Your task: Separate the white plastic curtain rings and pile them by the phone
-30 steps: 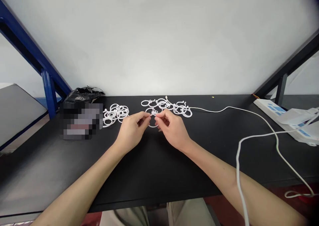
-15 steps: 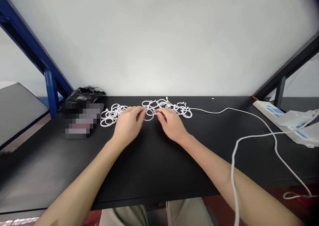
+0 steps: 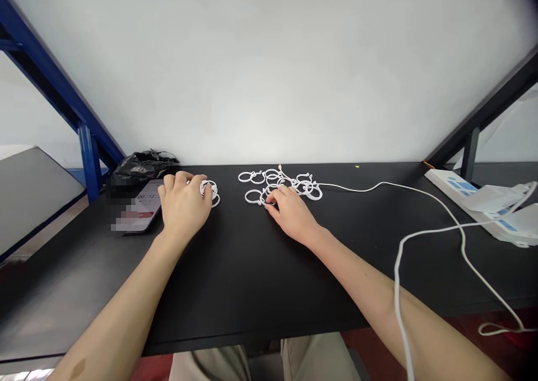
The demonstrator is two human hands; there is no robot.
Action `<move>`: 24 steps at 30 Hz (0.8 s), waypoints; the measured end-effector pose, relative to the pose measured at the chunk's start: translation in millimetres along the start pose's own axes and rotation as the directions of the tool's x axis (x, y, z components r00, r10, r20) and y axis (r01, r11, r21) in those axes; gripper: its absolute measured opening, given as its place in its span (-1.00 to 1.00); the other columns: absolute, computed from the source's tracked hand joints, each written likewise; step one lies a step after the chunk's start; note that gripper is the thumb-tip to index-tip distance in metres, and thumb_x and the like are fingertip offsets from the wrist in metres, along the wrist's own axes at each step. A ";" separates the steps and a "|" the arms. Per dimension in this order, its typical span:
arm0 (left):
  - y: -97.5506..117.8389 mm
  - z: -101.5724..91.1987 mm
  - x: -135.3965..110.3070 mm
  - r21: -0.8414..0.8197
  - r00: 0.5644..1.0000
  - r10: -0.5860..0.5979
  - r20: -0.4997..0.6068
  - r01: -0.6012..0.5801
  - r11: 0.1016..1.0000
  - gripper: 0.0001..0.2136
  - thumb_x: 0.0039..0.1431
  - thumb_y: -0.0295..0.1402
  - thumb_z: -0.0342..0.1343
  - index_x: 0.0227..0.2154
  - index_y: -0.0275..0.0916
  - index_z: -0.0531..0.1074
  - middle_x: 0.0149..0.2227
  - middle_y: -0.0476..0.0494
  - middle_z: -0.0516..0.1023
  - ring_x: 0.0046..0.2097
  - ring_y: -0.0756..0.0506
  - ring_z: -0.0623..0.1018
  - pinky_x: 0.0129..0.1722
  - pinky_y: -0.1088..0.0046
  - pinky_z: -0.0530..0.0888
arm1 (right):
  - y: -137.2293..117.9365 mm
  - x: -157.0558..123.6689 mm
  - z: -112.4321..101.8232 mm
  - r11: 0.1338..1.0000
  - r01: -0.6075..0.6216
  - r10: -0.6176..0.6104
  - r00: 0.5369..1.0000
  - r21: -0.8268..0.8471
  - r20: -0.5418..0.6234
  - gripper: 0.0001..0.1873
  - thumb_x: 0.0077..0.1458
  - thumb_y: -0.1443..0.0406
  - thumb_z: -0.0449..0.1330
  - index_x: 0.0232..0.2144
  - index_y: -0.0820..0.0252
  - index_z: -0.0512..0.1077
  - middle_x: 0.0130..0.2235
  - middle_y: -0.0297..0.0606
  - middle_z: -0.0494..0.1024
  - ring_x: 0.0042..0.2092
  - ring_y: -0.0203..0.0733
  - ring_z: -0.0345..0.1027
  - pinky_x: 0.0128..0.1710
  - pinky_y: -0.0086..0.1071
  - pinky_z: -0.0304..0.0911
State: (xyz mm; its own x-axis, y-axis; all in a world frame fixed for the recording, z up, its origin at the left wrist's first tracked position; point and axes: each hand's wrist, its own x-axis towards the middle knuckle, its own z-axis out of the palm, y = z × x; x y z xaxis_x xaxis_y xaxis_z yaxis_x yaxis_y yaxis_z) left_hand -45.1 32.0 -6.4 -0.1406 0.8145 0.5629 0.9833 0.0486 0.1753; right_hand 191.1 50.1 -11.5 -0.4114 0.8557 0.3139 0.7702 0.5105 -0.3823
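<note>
My left hand point(image 3: 184, 204) lies over the left pile of white plastic rings point(image 3: 210, 191), fingers curled down onto them and hiding most of the pile. My right hand point(image 3: 290, 210) rests at the near edge of the right cluster of white rings point(image 3: 286, 180). Its fingertips pinch at a ring point(image 3: 254, 197) lying at the cluster's front left. Both piles sit on the black table point(image 3: 252, 269) near the back wall.
A phone point(image 3: 140, 207) lies left of my left hand, with a crumpled black plastic bag point(image 3: 140, 163) behind it. A white cable point(image 3: 420, 230) runs from the right cluster across the table and over my right forearm. A white power strip point(image 3: 483, 199) sits far right.
My hands parted. The left hand moved left with the ring onto the left pile. The right hand dropped to the near edge of the right cluster.
</note>
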 end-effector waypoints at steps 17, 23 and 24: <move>52.7 -10.8 -16.1 -0.609 0.941 0.087 0.328 0.140 0.781 -0.74 0.25 -0.13 0.00 -0.29 -0.15 0.50 -0.29 -0.03 0.60 -0.25 -0.10 0.51 -0.16 0.35 0.40 | -18.4 -12.1 -6.6 0.954 0.240 -0.202 0.957 0.179 -0.209 -0.92 0.18 0.40 0.16 -0.31 0.15 0.43 -0.18 -0.23 0.39 -0.09 -0.17 0.30 -0.06 -0.25 0.34; 55.4 -14.1 -15.9 -0.667 0.889 -0.001 0.458 0.345 0.661 -0.75 0.21 -0.10 0.04 -0.30 -0.17 0.46 -0.34 -0.01 0.62 -0.31 -0.08 0.55 -0.27 0.42 0.38 | -22.2 -12.9 -3.7 0.916 0.124 -0.040 0.974 0.381 -0.222 -0.84 0.21 0.26 0.14 -0.14 0.12 0.38 -0.10 -0.21 0.40 -0.12 -0.20 0.38 -0.08 -0.23 0.38; 55.2 -14.0 -15.9 -0.672 0.880 0.003 0.475 0.360 0.647 -0.74 0.21 -0.08 0.04 -0.30 -0.17 0.46 -0.36 -0.01 0.61 -0.33 -0.07 0.54 -0.28 0.42 0.38 | -22.3 -12.8 -3.3 0.906 0.088 0.004 0.977 0.413 -0.215 -0.81 0.21 0.24 0.14 -0.12 0.13 0.36 -0.09 -0.21 0.41 -0.14 -0.21 0.39 -0.10 -0.24 0.39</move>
State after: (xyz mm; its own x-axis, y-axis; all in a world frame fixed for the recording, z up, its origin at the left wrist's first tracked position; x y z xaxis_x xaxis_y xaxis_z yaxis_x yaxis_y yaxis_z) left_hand 9.8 13.6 5.6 -0.0663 0.9914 0.1125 0.5085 -0.0635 0.8587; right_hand 180.8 27.5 -4.1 -0.2938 0.8194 0.4922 0.4605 0.5726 -0.6783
